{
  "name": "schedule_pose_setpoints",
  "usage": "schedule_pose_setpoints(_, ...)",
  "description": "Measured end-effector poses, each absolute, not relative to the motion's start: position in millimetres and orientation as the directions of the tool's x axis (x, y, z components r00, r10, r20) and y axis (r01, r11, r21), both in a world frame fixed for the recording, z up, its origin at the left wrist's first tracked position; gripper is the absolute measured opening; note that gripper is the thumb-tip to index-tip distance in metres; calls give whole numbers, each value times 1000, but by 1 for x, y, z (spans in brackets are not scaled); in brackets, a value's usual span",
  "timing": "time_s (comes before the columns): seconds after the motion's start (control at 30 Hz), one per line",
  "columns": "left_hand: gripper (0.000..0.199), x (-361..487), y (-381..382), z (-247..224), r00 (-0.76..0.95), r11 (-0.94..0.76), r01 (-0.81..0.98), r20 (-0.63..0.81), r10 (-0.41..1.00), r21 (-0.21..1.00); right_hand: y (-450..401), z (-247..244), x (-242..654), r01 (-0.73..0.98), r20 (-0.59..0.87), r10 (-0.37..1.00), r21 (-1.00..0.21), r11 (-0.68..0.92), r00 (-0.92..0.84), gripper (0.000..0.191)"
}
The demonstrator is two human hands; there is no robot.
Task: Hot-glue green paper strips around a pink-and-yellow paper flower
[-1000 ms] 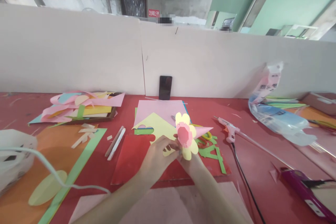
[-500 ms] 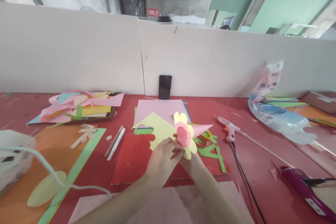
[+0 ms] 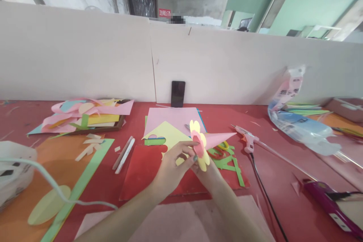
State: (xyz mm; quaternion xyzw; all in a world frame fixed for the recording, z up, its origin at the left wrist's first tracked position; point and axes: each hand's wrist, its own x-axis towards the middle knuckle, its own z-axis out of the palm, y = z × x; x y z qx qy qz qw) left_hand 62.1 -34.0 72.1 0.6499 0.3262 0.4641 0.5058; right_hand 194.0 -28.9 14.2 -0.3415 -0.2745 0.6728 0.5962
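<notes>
A paper flower (image 3: 202,159) with yellow petals and a pink centre is held up over the red board (image 3: 141,174). From its back a pink paper cone (image 3: 219,140) points right. My left hand (image 3: 171,164) has its fingertips closed on the pink centre, thumb below and finger above. Behind the petals, my right hand (image 3: 208,177) grips the flower from underneath, its fingers mostly hidden. Yellow-handled scissors (image 3: 224,145) and green paper scraps (image 3: 236,170) lie just right of the flower. Yellow paper (image 3: 161,132) with cut-out edges lies beyond the hands.
A pink glue gun (image 3: 249,140) with a black cord lies right, near a purple power strip (image 3: 326,200). Two pens (image 3: 124,157) are on the left. Paper scraps fill a tray (image 3: 120,124). A phone (image 3: 177,94) leans on the white partition (image 3: 227,68).
The flower has turned so its face points more to the left and the cone shows longer. My left fingers have moved onto the pink centre.
</notes>
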Motion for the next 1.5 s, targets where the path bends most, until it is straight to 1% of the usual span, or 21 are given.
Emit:
schedule_pose_setpoints(0.13, 6, 62, -38, 72, 451, -176, -177, 239, 860, 968, -30, 16, 195, -665, -181, 983, -731, -151, -24, 15)
schedule_pose_setpoints(0.23, 5, 64, -40, 71, 500, -112, -237, 220, 838, 965, -31, 17, 196, -658, -161, 986, -740, -142, -32, 20)
schedule_pose_setpoints(0.3, 6, 66, -39, 71, 523, -79, -237, 196, 830, 968, -31, 17, 196, -649, -146, 988, -747, -143, -49, 22)
schedule_pose_setpoints(0.47, 3, 65, -31, 69, 509, -37, -123, 95, 855, 992, -27, 18, 196, -679, -161, 986, -718, -151, -49, 22)
schedule_pose_setpoints(0.63, 1, 58, -25, 66, 559, -12, -3, 11, 829, 1000, -23, 17, 202, -742, -108, 991, -657, -132, -80, 21)
schedule_pose_setpoints(0.7, 5, 56, -25, 64, 571, -11, 64, -28, 821, 998, -23, 18, 205, -774, -77, 992, -621, -126, -100, 18)
schedule_pose_setpoints(0.8, 10, 56, -25, 61, 524, -41, 189, -66, 849, 981, -24, 20, 207, -794, -68, 988, -590, -150, -136, 15)
schedule_pose_setpoints(0.9, 9, 55, -23, 60, 415, -91, 298, -43, 909, 950, -24, 21, 207, -785, -73, 981, -591, -186, -177, 16)
schedule_pose_setpoints(0.97, 13, 54, -18, 60, 312, -112, 342, 0, 950, 933, -23, 20, 207, -763, -72, 973, -608, -218, -221, 17)
schedule_pose_setpoints(1.1, 26, 48, -5, 63, 110, -152, 320, 123, 986, 935, -23, 17, 208, -687, -49, 937, -666, -289, -347, 20)
schedule_pose_setpoints(1.17, 36, 44, 0, 66, 71, -200, 305, 187, 980, 931, -24, 16, 207, -632, -47, 907, -702, -328, -419, 22)
schedule_pose_setpoints(1.23, 46, 40, 2, 72, 89, -255, 330, 239, 967, 909, -26, 16, 206, -567, -68, 865, -730, -383, -497, 23)
schedule_pose_setpoints(1.3, 50, 35, 3, 78, 145, -294, 387, 258, 955, 874, -28, 18, 204, -504, -103, 820, -743, -440, -563, 23)
schedule_pose_setpoints(1.33, 47, 33, 3, 81, 176, -307, 416, 256, 951, 856, -30, 19, 204, -486, -118, 809, -747, -454, -576, 23)
schedule_pose_setpoints(1.4, 35, 29, 2, 87, 246, -335, 457, 245, 938, 824, -32, 22, 204, -468, -134, 808, -756, -458, -575, 21)
schedule_pose_setpoints(1.47, 25, 24, 2, 92, 324, -369, 448, 236, 916, 814, -33, 24, 205, -469, -127, 812, -760, -449, -570, 21)
schedule_pose_setpoints(1.5, 23, 22, 3, 94, 354, -378, 433, 231, 906, 818, -34, 24, 206, -467, -123, 803, -759, -455, -583, 22)
